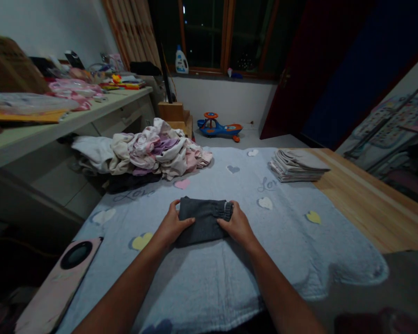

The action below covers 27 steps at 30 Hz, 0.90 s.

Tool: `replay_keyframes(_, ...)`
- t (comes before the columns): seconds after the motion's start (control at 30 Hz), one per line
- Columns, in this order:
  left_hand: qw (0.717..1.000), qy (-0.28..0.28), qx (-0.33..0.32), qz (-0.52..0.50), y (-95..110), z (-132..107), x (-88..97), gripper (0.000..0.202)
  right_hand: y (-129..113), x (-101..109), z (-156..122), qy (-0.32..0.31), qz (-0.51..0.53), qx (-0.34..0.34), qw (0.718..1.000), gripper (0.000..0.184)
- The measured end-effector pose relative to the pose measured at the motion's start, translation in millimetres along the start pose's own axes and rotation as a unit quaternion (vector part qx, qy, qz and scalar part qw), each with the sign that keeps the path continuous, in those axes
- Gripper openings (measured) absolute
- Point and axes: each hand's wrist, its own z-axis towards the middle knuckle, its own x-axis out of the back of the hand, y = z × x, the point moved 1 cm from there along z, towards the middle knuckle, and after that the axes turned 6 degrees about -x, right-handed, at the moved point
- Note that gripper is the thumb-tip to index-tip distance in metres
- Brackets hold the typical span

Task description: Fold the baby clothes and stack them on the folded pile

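A dark grey folded garment (204, 222) with a gathered elastic band at its right end lies in the middle of the light blue cloth (202, 278); it looks like a pair of trousers. My left hand (176, 226) grips its left end, thumb on top and fingers behind. At the elastic end, my right hand (236, 225) holds it the same way. The fingertips of both hands are partly hidden by the fabric.
A heap of crumpled clothes (156, 150) sits at the back left. A stack of folded clothes (296, 164) stands at the back right. A phone (61, 283) lies front left. Beyond the table are a cluttered desk (125, 99) and a ride-on toy (219, 127).
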Motion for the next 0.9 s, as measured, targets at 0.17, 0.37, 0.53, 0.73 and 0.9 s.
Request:
replay_keyframes(0.17,0.985,-0.076,0.076,-0.132,19.6,-8.7,-20.3,0.038,7.0,19.0,5.6,-0.001,0.113,0.003,0.994,0.048)
replay_keyframes(0.37,0.979,-0.094,0.101,-0.152,57.2,2.1,-67.0,0.026,23.9,82.3,32.6,0.022,0.118,-0.014,0.993,0.059)
replay_keyframes(0.53,0.971,-0.123,0.117,-0.166,100.7,20.2,-124.2,0.017,41.9,153.9,61.9,0.036,0.123,-0.021,0.992,0.058)
replay_keyframes(0.73,0.976,-0.161,0.058,-0.133,154.5,54.8,-194.5,0.028,51.6,241.7,100.7,0.102,0.142,-0.042,0.984,0.055)
replay_keyframes(0.9,0.983,-0.13,-0.056,-0.113,194.0,85.8,-251.1,0.078,56.0,299.6,134.7,0.165,0.139,-0.084,0.973,0.053)
